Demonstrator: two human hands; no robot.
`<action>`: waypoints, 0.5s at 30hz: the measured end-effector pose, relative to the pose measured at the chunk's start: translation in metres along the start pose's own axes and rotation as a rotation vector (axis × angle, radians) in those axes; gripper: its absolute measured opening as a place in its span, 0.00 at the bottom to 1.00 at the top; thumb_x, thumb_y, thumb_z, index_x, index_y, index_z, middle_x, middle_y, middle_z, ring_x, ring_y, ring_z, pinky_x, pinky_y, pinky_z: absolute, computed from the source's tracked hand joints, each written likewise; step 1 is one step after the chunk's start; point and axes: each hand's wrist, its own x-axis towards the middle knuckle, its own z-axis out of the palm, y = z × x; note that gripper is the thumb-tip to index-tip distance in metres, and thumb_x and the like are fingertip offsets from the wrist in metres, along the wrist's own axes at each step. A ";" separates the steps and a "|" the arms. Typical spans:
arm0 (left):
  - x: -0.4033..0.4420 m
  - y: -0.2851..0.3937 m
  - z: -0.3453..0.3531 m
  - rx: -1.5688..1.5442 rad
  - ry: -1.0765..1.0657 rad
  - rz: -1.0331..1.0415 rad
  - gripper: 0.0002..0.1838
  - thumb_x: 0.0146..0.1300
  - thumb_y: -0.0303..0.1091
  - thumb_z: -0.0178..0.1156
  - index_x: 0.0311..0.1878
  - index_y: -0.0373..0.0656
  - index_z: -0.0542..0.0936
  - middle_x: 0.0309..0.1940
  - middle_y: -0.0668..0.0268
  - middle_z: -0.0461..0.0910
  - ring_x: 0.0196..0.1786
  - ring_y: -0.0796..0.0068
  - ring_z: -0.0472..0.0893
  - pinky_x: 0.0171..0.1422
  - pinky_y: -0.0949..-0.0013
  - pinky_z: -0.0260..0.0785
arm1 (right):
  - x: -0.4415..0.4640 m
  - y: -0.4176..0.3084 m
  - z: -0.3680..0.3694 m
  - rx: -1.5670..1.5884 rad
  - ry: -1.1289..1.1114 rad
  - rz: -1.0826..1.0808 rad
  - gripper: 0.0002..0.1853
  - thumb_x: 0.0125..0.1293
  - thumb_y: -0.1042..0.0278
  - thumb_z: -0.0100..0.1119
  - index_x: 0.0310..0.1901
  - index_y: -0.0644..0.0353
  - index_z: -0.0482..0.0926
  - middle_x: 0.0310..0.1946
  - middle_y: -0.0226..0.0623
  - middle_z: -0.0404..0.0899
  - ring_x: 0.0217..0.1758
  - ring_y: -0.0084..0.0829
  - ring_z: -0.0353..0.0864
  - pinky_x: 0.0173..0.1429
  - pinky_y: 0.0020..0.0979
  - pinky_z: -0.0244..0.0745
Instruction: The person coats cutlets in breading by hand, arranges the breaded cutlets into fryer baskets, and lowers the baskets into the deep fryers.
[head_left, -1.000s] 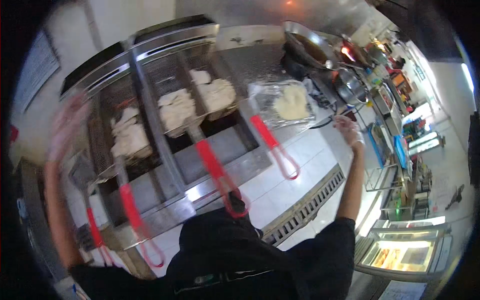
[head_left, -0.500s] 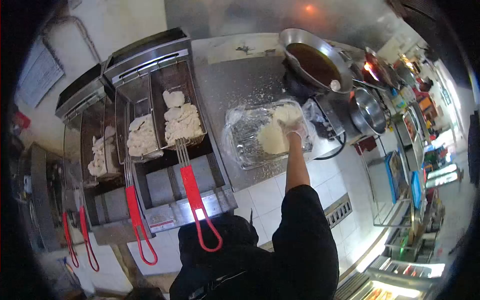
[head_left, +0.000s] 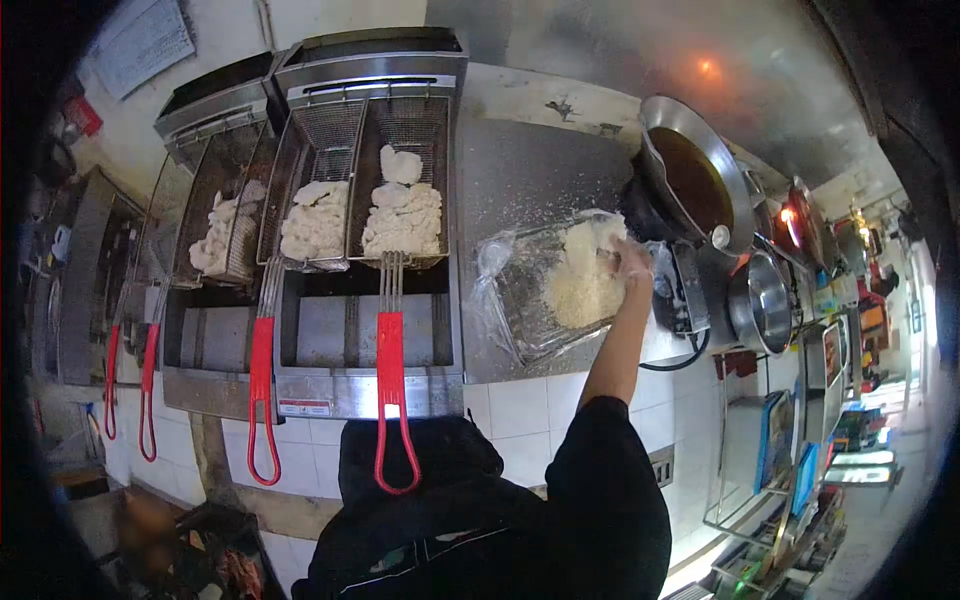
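My right hand [head_left: 632,262], in a clear glove, reaches into the right side of a plastic-covered tray [head_left: 520,310] and touches the pale flour [head_left: 580,285] there. Its fingertips are blurred against the flour, so their closing cannot be made out. My left hand is out of view. To the left, wire baskets hang over the fryer [head_left: 350,385]. White coated pieces fill part of the right basket [head_left: 403,215], the middle basket [head_left: 315,225] and the left basket [head_left: 225,235]. Red handles [head_left: 391,365] extend from the baskets toward me.
A wide pan of brown liquid [head_left: 695,185] stands behind the tray at the right, beside a metal bowl [head_left: 765,300]. A black cable [head_left: 680,366] loops off the counter edge. Farther right is a rack with blue trays [head_left: 803,480]. A dark crate [head_left: 225,545] lies lower left.
My left hand, raised at the left one second ago, has left the view. My right hand has moved onto the flour in the tray and stays there. The view has turned.
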 end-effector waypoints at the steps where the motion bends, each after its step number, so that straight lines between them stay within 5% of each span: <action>1: 0.006 -0.003 0.017 -0.018 -0.035 -0.006 0.17 0.66 0.44 0.57 0.54 0.48 0.74 0.48 0.60 0.76 0.48 0.62 0.76 0.52 0.60 0.69 | 0.022 0.023 -0.006 0.060 -0.079 0.089 0.14 0.57 0.57 0.71 0.33 0.57 0.79 0.21 0.29 0.76 0.22 0.24 0.75 0.26 0.33 0.71; 4: 0.026 -0.004 0.052 -0.067 -0.104 0.040 0.15 0.66 0.44 0.57 0.52 0.48 0.75 0.46 0.61 0.78 0.46 0.62 0.77 0.49 0.60 0.70 | 0.067 0.081 -0.021 -0.526 -0.341 0.009 0.29 0.55 0.52 0.74 0.47 0.71 0.80 0.30 0.34 0.83 0.29 0.33 0.82 0.34 0.34 0.77; 6: 0.048 -0.005 0.059 -0.090 -0.118 0.100 0.14 0.66 0.44 0.57 0.50 0.48 0.76 0.45 0.61 0.78 0.44 0.62 0.77 0.48 0.60 0.71 | 0.051 0.064 -0.003 -0.564 -0.341 -0.060 0.32 0.53 0.48 0.74 0.49 0.70 0.80 0.34 0.38 0.83 0.36 0.36 0.82 0.41 0.35 0.77; 11: 0.105 0.017 0.031 -0.180 -0.026 0.348 0.12 0.65 0.43 0.57 0.47 0.49 0.77 0.41 0.61 0.80 0.40 0.61 0.79 0.44 0.60 0.73 | 0.059 0.045 0.041 -0.794 -0.203 -0.081 0.36 0.51 0.45 0.74 0.52 0.69 0.79 0.41 0.42 0.82 0.44 0.38 0.79 0.49 0.35 0.73; 14: 0.112 0.078 0.017 -0.149 0.040 0.713 0.11 0.64 0.43 0.58 0.45 0.49 0.78 0.38 0.62 0.82 0.37 0.61 0.80 0.42 0.60 0.74 | 0.070 0.045 0.055 -0.932 -0.054 -0.075 0.38 0.49 0.43 0.74 0.53 0.68 0.79 0.44 0.44 0.81 0.49 0.40 0.78 0.54 0.36 0.71; 15: 0.124 0.071 0.004 -0.427 -0.109 0.589 0.10 0.64 0.42 0.58 0.45 0.50 0.78 0.37 0.62 0.82 0.35 0.62 0.80 0.38 0.60 0.74 | 0.072 0.046 0.056 -0.960 -0.006 -0.077 0.39 0.49 0.43 0.75 0.54 0.67 0.79 0.46 0.45 0.80 0.50 0.40 0.77 0.55 0.36 0.70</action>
